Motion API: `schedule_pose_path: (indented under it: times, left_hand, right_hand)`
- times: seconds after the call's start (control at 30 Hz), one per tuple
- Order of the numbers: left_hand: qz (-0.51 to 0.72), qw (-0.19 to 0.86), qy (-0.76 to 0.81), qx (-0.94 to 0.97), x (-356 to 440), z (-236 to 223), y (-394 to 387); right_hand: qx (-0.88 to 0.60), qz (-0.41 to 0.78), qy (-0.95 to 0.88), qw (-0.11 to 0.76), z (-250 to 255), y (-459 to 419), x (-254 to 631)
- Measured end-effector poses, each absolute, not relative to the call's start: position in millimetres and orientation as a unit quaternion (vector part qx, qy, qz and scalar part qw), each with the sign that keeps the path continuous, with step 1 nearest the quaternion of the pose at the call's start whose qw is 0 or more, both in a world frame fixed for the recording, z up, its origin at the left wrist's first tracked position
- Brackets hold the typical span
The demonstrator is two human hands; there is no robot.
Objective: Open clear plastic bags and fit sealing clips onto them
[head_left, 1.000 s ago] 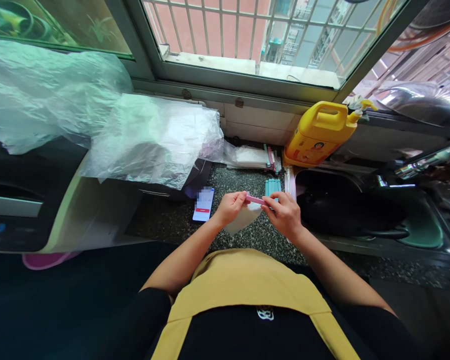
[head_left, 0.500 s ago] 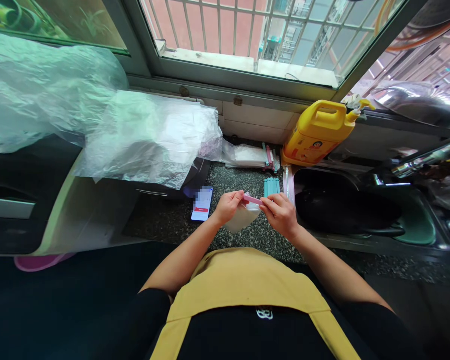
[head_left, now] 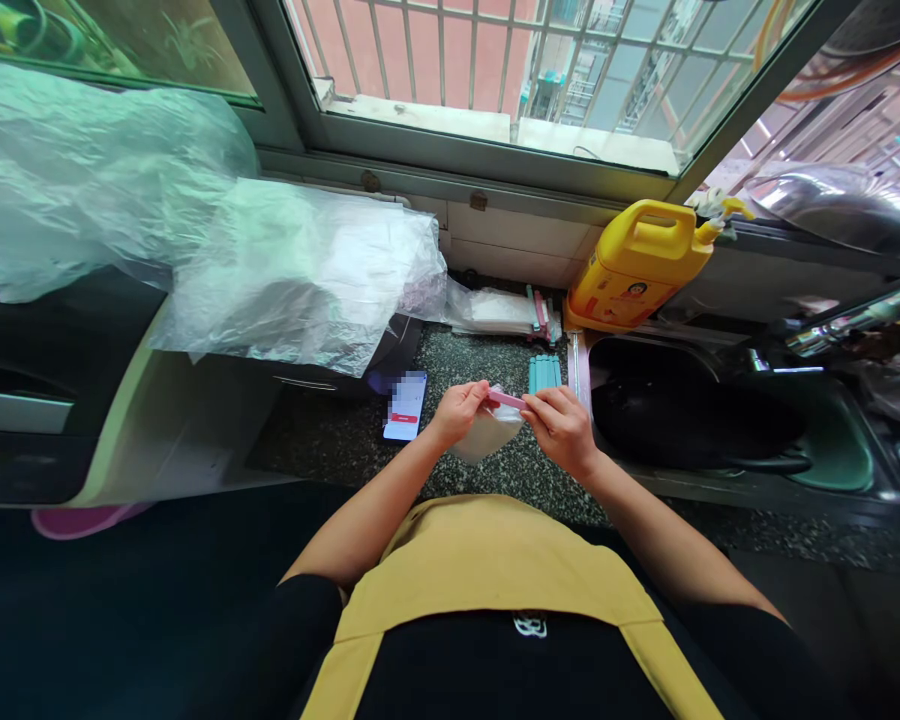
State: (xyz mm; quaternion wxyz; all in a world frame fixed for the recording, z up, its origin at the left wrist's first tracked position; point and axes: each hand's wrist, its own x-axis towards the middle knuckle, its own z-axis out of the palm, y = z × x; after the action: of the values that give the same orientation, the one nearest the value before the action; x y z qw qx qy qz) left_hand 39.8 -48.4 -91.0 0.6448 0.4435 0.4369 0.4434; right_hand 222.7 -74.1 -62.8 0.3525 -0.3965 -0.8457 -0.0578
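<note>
Between my two hands runs a pink bag sealing clip, set across the top of a small clear plastic bag that hangs toward me. My left hand pinches the clip's left end, and my right hand grips its right end with the fingers closed. Just beyond the right hand, several teal sealing clips lie side by side on the speckled counter. Farther back are a stack of clear plastic bags and some pink and teal clips. What the bag contains cannot be made out.
A phone lies left of my hands. Large plastic sheeting covers things at the left. On the right, a yellow pump jug stands by the sink, which holds a dark wok. A barred window is behind.
</note>
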Motion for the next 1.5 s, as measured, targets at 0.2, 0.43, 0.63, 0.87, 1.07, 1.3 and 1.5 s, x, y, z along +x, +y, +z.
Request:
schedule_pose_path:
  times: [0.2,0.43,0.63,0.87,1.07,1.3,1.5]
  left_hand:
    - [0.442,0.648,0.445,0.433,39.3,-89.3,-49.2]
    - [0.446,0.653,0.441,0.424,38.9,-90.4,-48.9]
    - [0.447,0.670,0.433,0.405,38.7,-87.7,-50.0]
    - [0.447,0.669,0.435,0.404,39.1,-86.9,-50.0]
    - [0.452,0.669,0.436,0.398,39.6,-88.6,-50.1]
    - [0.456,0.670,0.441,0.386,42.7,-88.1,-50.0]
    - [0.452,0.676,0.435,0.387,43.1,-80.4,-51.7]
  right_hand:
    - [-0.398,-0.042,-0.846,0.352,-65.0,-74.7,223.5]
    - [-0.410,-0.012,-0.846,0.341,-64.6,-74.5,223.7]
    - [-0.407,-0.024,-0.848,0.338,-63.4,-75.2,222.8]
    - [-0.396,-0.014,-0.851,0.344,-64.0,-75.0,223.7]
    - [-0.388,-0.025,-0.853,0.349,-63.2,-75.4,223.9]
    - [-0.399,-0.013,-0.854,0.333,-61.7,-75.3,224.7]
    - [-0.388,-0.021,-0.856,0.342,-58.6,-74.7,225.6]
